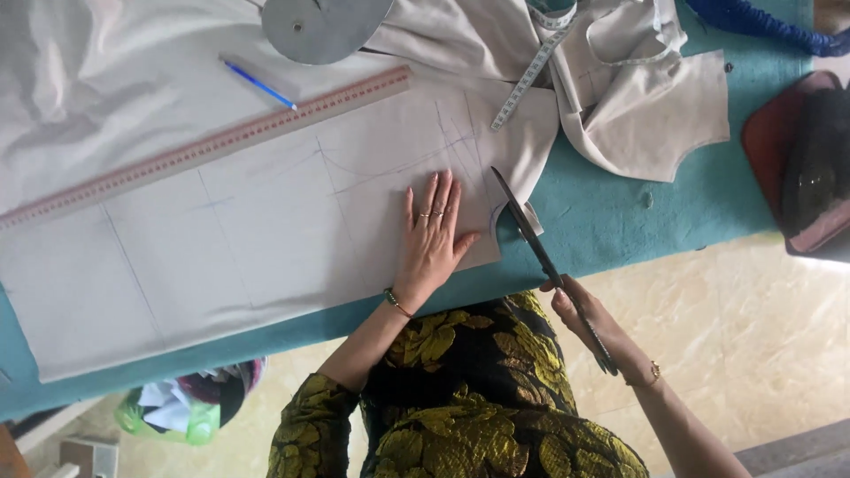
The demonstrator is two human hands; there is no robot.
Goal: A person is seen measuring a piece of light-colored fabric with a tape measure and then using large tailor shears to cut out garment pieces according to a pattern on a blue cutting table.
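The left hand (431,239) lies flat on the beige cloth (266,230), fingers spread, holding nothing; it just presses the cloth down on the teal counter (620,221). The right hand (589,323) has its grip closed around the handles of the long scissors (540,252). The handles are mostly hidden inside the hand. The blades point up at the cloth's edge, just beside the left thumb, and it is hard to tell if they are open a bit or closed.

Thin pen lines run over the cloth, but they are faint. A long ruler (212,146) lies slanted on the cloth, with a blue pen (259,85) near it. A tape measure (531,71) runs over more cloth pieces (646,97) at the top. A grey round thing (323,26) is cut off by the top edge. A dark thing on a red tray (815,168) is cut off at the right side.
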